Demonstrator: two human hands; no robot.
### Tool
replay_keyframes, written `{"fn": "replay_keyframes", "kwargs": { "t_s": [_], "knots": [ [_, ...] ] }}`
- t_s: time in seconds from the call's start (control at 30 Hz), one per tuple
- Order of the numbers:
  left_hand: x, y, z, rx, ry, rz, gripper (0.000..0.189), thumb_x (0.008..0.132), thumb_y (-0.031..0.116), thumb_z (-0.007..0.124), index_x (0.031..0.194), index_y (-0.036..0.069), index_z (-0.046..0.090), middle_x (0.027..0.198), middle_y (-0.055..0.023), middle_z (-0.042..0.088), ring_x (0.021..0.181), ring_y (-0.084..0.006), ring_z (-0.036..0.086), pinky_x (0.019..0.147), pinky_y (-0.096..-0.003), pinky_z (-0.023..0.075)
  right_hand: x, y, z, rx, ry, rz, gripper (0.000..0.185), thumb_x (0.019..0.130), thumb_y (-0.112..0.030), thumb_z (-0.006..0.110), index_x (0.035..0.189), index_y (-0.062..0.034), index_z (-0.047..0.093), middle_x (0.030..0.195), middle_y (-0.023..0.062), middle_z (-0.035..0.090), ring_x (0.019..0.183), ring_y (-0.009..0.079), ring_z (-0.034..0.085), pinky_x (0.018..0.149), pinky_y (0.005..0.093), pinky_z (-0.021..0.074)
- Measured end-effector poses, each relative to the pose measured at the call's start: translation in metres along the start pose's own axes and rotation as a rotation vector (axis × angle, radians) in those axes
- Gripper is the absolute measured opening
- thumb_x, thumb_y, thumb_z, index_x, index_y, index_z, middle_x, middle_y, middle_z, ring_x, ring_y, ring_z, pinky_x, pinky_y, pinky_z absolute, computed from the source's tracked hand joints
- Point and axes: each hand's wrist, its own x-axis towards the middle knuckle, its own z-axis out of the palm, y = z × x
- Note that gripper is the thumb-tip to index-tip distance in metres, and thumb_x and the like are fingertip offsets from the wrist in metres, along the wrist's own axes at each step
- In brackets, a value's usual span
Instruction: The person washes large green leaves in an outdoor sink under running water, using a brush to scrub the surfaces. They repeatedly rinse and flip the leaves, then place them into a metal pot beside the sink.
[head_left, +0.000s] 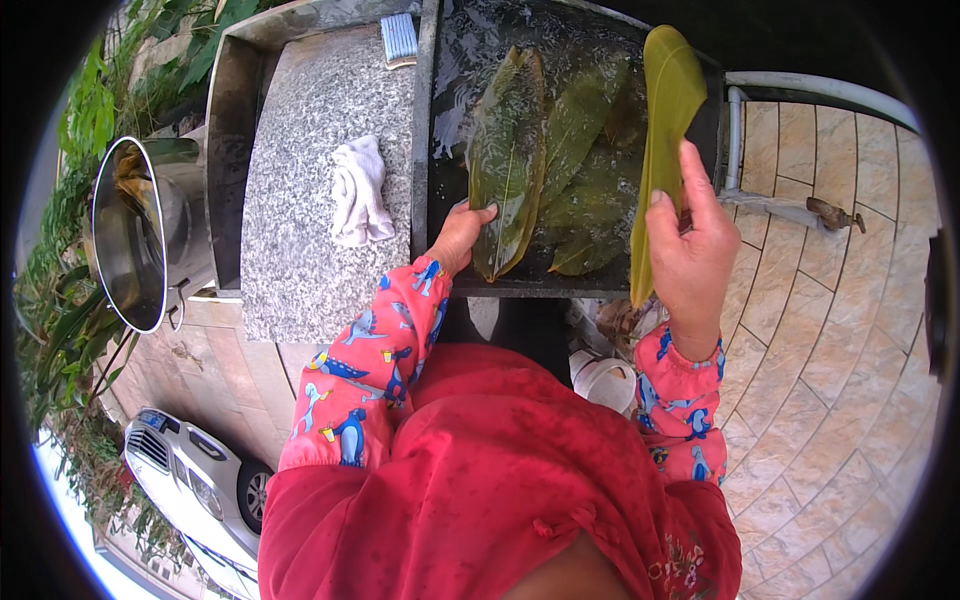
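Observation:
My left hand (460, 234) grips the near end of a stack of long green leaves (508, 161) in the water-filled dark sink (480, 289). The thumb lies on top of the stack; the fingers beneath are mostly hidden. At the sink's right side my right hand (694, 240) holds up a single yellow-green leaf (670, 97), pinched between thumb and fingers. That leaf is folded lengthwise or seen partly edge-on, above the water. Between the hands, several more broad leaves (589, 202) lie under the rippling water, overlapping one another.
A speckled granite counter (300, 150) adjoins the sink on the left, bearing a crumpled white cloth (361, 191) and a blue-and-white scrub brush (399, 39). Farther left stands a metal pot (129, 232) with leaves inside. A white bucket (604, 382) sits below; a pipe rail (821, 81) is at right.

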Motion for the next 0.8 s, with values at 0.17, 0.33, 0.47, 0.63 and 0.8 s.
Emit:
{"fn": "replay_keyframes", "kwargs": {
  "t_s": [0.17,0.33,0.47,0.63,0.8],
  "knots": [
    [0.003,-0.005,-0.002,0.015,0.005,-0.003,0.024,0.092,0.010,0.053,0.114,0.002,0.057,0.102,-0.0103,0.064,0.091,-0.0235,0.063,0.084,-0.0384,0.0503,-0.011,0.044,0.123,-0.416,-0.444,0.062,0.050,0.078,-0.010,0.054,0.128,-0.0043,0.052,0.089,0.0196,0.065,0.077,0.0385,0.063,0.068,0.0480,0.0496],
    [0.003,-0.003,-0.006,0.017,0.039,-0.040,0.026,0.094,0.018,0.051,0.115,0.003,0.057,0.104,-0.0112,0.064,0.090,-0.0243,0.063,0.085,-0.0386,0.0503,-0.051,0.091,0.179,-0.098,-0.456,0.086,0.044,0.084,-0.024,0.064,0.121,-0.0009,0.057,0.084,0.0184,0.066,0.071,0.0298,0.064,0.066,0.0387,0.0512],
    [0.001,-0.001,-0.003,-0.188,-0.063,-0.071,0.036,0.094,0.029,0.056,0.118,0.003,0.056,0.109,-0.0118,0.064,0.097,-0.0236,0.062,0.089,-0.0392,0.0482,-0.056,0.136,0.167,0.191,-0.111,0.244,0.027,0.087,-0.017,0.065,0.108,0.0011,0.064,0.075,0.0080,0.065,0.057,0.0113,0.056,0.056,0.0250,0.0474],
    [-0.002,-0.001,0.002,0.074,-0.050,0.047,0.030,0.084,0.012,0.069,0.111,0.002,0.061,0.107,-0.0095,0.065,0.093,-0.0186,0.062,0.084,-0.0333,0.0482,-0.022,0.181,0.143,0.372,-0.015,0.761,0.024,0.088,-0.023,0.063,0.090,0.0006,0.064,0.071,0.0050,0.065,0.054,0.0115,0.060,0.049,0.0264,0.0486],
    [0.003,0.000,0.006,0.062,-0.031,0.021,0.024,0.083,0.006,0.067,0.106,0.002,0.063,0.101,-0.0077,0.067,0.089,-0.0185,0.063,0.083,-0.0337,0.0498,-0.035,0.172,0.153,0.248,-0.394,0.787,0.033,0.085,-0.029,0.066,0.073,0.0003,0.061,0.057,0.0033,0.058,0.047,0.0117,0.059,0.042,0.0266,0.0454]
  ]
}}
